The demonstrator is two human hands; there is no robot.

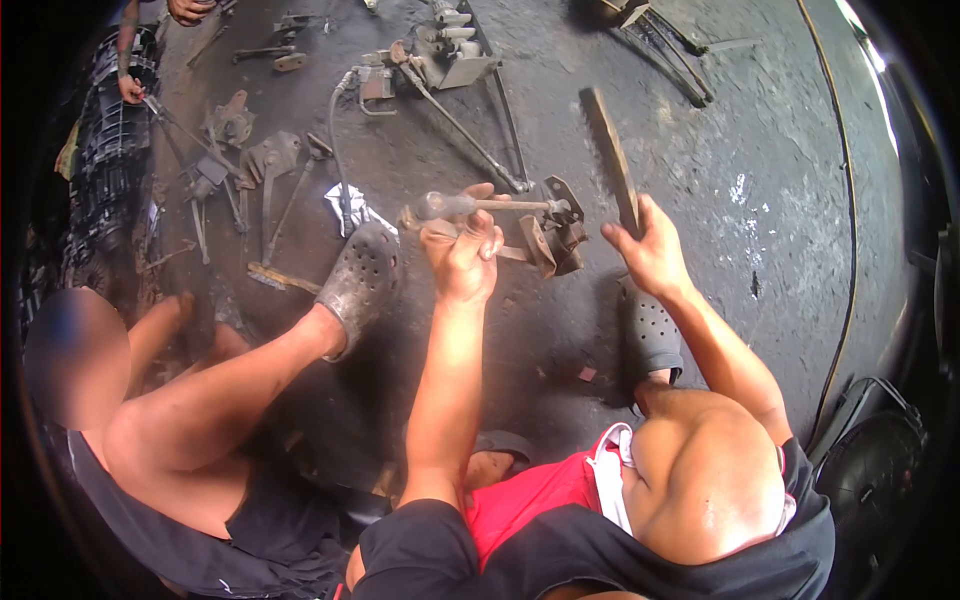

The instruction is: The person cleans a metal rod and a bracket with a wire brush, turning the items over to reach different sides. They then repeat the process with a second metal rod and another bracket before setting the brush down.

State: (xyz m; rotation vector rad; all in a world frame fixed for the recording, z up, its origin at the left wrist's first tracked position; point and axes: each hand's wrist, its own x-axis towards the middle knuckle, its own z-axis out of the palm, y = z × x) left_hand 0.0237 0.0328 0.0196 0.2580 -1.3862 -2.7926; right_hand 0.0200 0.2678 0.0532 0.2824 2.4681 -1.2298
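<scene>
My left hand (463, 255) is closed around a rusty metal lever assembly (545, 250), with a rod, a rounded end on the left and a bracket on the right. The assembly is held off the floor, roughly level. To its right, my right hand (652, 250) grips the lower end of a wooden-backed wire brush (610, 150). The brush points up and away, its bristle side facing left toward the bracket. Brush and assembly are apart.
Another person sits at the left, a clog-shod foot (362, 285) near my left hand. A second brush (282, 278), a white rag (350, 205) and several metal linkages (270, 160) lie on the dark floor. A cable (845, 170) runs along the right. Another person's hand (131, 90) is at upper left.
</scene>
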